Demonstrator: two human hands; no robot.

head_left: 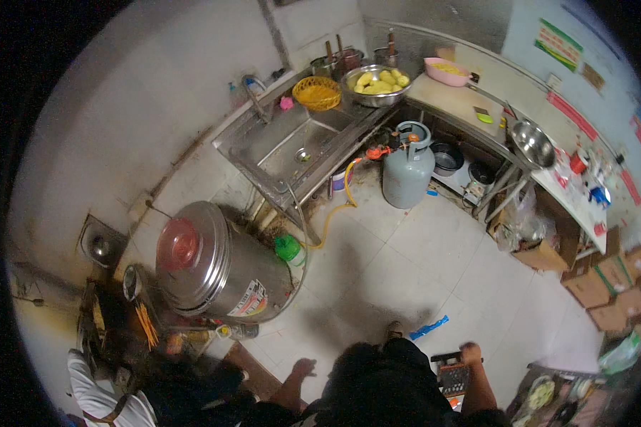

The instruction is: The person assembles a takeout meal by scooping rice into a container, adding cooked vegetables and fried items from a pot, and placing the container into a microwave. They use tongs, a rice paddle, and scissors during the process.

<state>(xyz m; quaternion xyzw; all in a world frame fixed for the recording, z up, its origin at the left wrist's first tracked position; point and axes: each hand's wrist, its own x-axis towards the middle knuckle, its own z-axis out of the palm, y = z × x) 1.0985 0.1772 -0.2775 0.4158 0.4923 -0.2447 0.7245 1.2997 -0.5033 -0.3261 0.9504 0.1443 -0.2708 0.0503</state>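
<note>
My left hand [303, 371] hangs low beside my dark clothing, with its fingers loosely apart and nothing in it. Further right, my right hand [470, 353] is curled closed at the right end of a dark object [454, 378]. That object has a black bar on top and rows of small holes or squares below. Whether my fingers grip its bar, or just overlap it in view, is not clear. Near my feet a strip of blue plastic [430, 327] lies on the tiles.
At left stands a large steel drum [253, 260] with a red basin [178, 243] on its lid. A sink [299, 149], a bowl of peeled potatoes [377, 99] and a gas cylinder [406, 174] are ahead. Cardboard boxes [605, 281] line the right. Another person's sleeve [89, 388] shows lower left.
</note>
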